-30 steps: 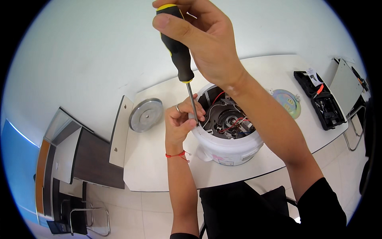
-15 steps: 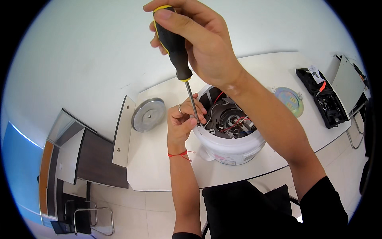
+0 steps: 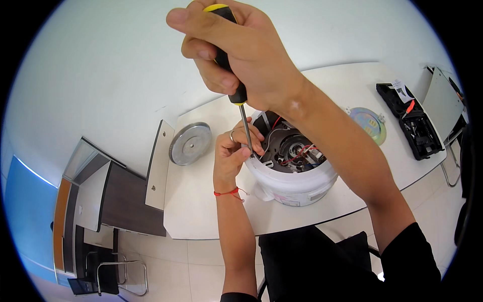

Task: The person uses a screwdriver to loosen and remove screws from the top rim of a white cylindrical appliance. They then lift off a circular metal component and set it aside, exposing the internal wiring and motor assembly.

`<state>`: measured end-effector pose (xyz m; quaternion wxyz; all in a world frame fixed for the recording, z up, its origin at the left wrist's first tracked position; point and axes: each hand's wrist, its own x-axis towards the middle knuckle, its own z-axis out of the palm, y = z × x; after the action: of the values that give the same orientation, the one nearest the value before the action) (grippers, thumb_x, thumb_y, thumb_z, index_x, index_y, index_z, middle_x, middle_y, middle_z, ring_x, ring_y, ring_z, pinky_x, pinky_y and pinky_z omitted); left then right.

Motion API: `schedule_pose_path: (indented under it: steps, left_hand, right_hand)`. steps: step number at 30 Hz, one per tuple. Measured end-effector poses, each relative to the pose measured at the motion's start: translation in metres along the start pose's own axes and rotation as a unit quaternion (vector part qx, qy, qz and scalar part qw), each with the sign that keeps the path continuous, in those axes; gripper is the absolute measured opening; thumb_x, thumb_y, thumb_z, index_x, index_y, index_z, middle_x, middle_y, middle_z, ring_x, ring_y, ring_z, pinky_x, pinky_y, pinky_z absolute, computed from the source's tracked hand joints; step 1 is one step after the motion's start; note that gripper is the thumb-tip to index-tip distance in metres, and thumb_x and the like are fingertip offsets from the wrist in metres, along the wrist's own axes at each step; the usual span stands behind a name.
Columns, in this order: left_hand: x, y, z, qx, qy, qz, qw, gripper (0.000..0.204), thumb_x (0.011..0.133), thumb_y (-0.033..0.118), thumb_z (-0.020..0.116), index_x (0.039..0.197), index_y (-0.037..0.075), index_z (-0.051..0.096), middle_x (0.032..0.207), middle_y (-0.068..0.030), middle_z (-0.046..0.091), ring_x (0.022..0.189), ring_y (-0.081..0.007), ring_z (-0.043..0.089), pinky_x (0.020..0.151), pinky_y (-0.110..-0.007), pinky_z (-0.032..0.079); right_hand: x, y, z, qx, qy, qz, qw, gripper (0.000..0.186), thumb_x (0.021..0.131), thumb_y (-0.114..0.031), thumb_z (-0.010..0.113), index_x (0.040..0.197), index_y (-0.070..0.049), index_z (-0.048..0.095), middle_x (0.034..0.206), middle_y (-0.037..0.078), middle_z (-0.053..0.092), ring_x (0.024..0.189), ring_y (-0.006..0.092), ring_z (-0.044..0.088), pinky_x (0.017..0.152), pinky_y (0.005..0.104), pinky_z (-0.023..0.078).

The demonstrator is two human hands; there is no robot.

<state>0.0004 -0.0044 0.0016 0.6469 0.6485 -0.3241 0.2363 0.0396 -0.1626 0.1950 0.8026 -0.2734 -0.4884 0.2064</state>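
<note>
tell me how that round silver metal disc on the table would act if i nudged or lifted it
The round silver disc lies flat on the white table, so a nudge would probably slide it, not tip or roll it. It looks like solid metal: likely stiff and fairly heavy for its size. Its smooth, low rim may be slippery to lift.

Your right hand [image 3: 241,55] was raised high and close to your head, its fingers curled in a tight fist-like grip, thumb laid across the top; the right forearm ran down and to the right into a dark sleeve; your left hand [image 3: 234,151] sat lower, fingers bent and pinched together at the fingertips, a ring on one finger; a red thread circled the left wrist; the left forearm rose straight from the lower edge.
</note>
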Motion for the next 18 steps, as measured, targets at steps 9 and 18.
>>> schedule_pose_path:
  steps: [9,18]
  left_hand:
    - [0.000,0.003,0.003,0.010,0.016,-0.011,1.000,0.028,0.083,0.037,0.077,0.079,0.010,0.072,0.075,-0.0041,0.072,0.096,-0.0237,0.066,0.121,-0.044,0.027]
    - [0.000,0.002,0.003,0.010,0.017,-0.004,1.000,0.028,0.083,0.037,0.078,0.079,0.010,0.072,0.074,-0.0034,0.071,0.093,-0.0227,0.065,0.120,-0.044,0.027]
  right_hand:
    - [-0.002,0.007,-0.013,-0.010,-0.062,-0.008,0.998,0.019,0.105,-0.027,0.060,0.096,-0.011,0.062,0.070,0.001,0.054,0.043,0.0070,0.042,0.040,0.0256,0.031]
    - [0.001,0.008,-0.013,0.017,-0.120,-0.019,0.992,0.034,0.108,-0.032,0.059,0.082,-0.014,0.049,0.064,-0.002,0.047,0.039,0.0047,0.036,0.037,0.0248,0.027]
